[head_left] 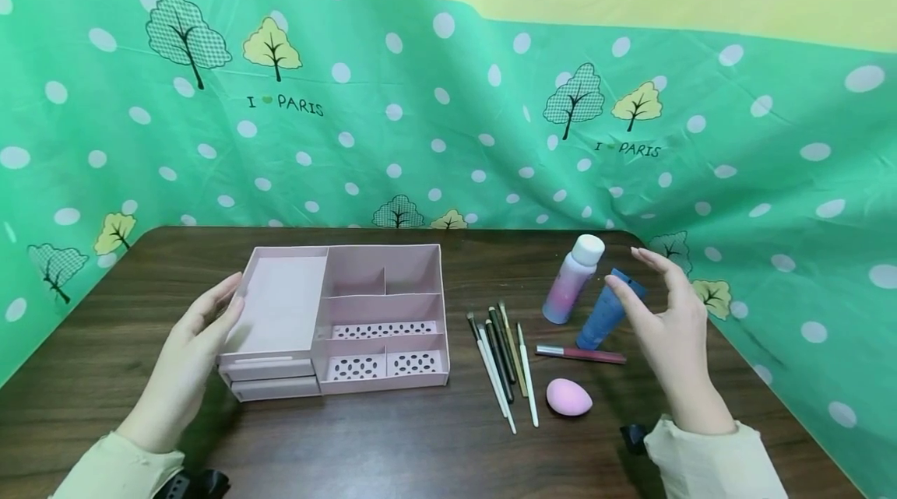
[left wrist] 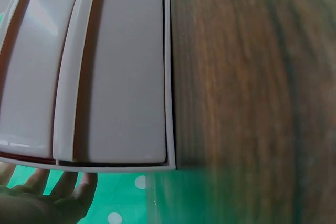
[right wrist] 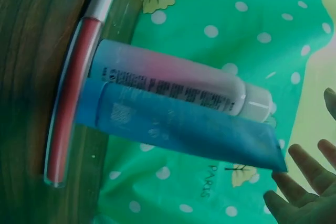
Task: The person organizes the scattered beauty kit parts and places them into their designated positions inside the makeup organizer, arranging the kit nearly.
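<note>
A pink desktop organizer with two drawers at its left front and several open compartments stands on the table. My left hand rests against its left side, fingers loosely bent. The left wrist view shows the drawer fronts close up with the fingers beside the box. My right hand is spread beside an upright blue squeeze tube, thumb near its upper end; whether it touches cannot be told. Behind the tube stands a pink-and-blue bottle with a white cap. A lip gloss tube lies in front.
Several makeup brushes lie between the organizer and the bottle. A pink egg-shaped makeup sponge sits near them. A green dotted cloth hangs behind the dark wooden table and along its right side.
</note>
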{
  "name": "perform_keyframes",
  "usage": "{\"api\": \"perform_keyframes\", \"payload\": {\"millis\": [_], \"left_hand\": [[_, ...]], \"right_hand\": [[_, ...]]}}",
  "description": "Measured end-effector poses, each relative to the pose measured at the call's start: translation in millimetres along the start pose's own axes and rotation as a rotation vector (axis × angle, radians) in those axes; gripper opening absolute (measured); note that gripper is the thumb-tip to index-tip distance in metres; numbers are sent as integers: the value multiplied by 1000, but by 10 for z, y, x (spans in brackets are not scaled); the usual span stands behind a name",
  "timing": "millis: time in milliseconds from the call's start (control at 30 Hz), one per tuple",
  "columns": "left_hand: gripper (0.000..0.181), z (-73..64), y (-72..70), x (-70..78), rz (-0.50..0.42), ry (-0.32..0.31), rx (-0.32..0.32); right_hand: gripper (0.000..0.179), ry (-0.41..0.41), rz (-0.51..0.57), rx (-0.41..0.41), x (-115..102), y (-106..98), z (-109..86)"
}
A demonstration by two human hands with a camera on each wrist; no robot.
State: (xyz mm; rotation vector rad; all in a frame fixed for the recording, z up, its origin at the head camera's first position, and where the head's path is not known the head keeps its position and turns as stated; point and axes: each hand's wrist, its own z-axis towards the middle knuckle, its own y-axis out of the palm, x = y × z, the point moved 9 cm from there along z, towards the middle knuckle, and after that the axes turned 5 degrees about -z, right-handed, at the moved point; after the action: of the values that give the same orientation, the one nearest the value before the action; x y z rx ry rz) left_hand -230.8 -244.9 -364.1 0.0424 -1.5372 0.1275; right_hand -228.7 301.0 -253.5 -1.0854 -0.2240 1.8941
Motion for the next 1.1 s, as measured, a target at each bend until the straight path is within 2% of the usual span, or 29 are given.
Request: {"api": "perform_keyframes", "payload": {"millis": [200, 400, 600, 767, 1100], "left_hand": [[60, 34, -37, -37, -51, -10, -15], [60, 91, -72, -60, -24, -15, -29], [63, 123, -67, -87, 47, -59, -63], [61, 146, -67, -62, 91, -42, -84], [59, 214, -77, -63, 125, -45, -135]], "right_hand": [[53, 84, -42, -111, 185, 89, 17], [60, 112, -68, -223, 322, 194, 18], [62, 195, -43, -259, 494, 231, 21], [57, 264, -19, -282, 633, 247, 24], [54, 288, -37, -344, 755, 311, 26]]}}
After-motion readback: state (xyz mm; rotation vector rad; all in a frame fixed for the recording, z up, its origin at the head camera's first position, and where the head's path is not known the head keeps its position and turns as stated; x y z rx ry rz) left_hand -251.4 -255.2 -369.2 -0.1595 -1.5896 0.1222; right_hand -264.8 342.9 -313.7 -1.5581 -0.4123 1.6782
